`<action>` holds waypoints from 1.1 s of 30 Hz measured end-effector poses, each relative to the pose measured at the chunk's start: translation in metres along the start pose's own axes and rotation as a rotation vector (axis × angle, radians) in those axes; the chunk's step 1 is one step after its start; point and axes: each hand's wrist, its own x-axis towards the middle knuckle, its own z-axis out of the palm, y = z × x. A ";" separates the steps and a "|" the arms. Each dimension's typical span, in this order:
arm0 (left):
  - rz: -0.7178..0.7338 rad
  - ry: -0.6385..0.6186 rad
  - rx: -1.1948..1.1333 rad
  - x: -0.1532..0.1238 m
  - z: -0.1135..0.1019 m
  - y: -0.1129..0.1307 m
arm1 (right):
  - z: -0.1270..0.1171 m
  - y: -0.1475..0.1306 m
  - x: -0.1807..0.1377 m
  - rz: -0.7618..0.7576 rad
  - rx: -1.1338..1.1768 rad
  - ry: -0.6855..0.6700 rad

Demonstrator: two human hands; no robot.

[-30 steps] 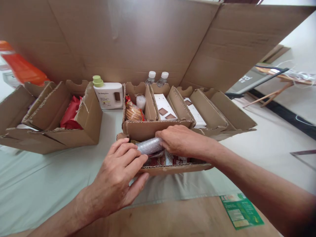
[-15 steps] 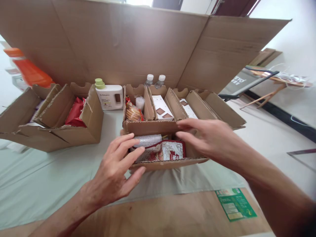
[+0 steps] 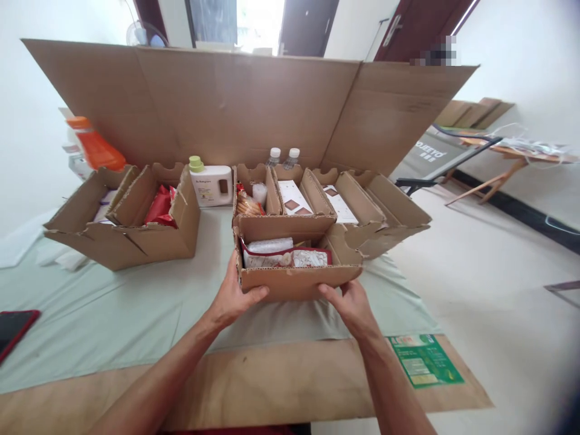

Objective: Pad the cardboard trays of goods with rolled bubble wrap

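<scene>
While the left hand (image 3: 235, 295) and right hand (image 3: 354, 307) clasp the small carton (image 3: 290, 284) near its two ends, a packet (image 3: 312, 258) lies inside between them; taller boxes (image 3: 360, 196) stand right behind, and pale cloth (image 3: 181, 302) spreads leftward and nearer, toward the table's wooden edge (image 3: 281, 389).

Best way in was straight down, since the front box (image 3: 294, 287) was open on top, with a gap right of the snack bag (image 3: 267, 260). Going back was a pain: a row of boxes (image 3: 317, 193) and a tall cardboard sheet (image 3: 254, 109) blocked it, though the cloth (image 3: 215, 241) left a lane beside the left box (image 3: 185, 238).
</scene>
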 end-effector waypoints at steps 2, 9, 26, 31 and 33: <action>0.024 -0.003 -0.040 -0.008 0.004 0.003 | 0.008 -0.008 -0.015 -0.005 -0.007 0.059; 0.021 0.232 0.295 -0.105 -0.083 0.010 | 0.062 -0.072 -0.078 -0.076 0.076 -0.086; -0.040 0.175 0.148 -0.098 -0.108 0.048 | 0.086 -0.093 -0.084 -0.141 0.087 -0.051; -0.034 0.417 0.313 -0.116 -0.116 0.043 | 0.114 -0.089 -0.067 -0.157 0.220 -0.151; -0.089 0.439 0.319 -0.130 -0.106 0.038 | 0.122 -0.079 -0.065 -0.143 0.251 -0.171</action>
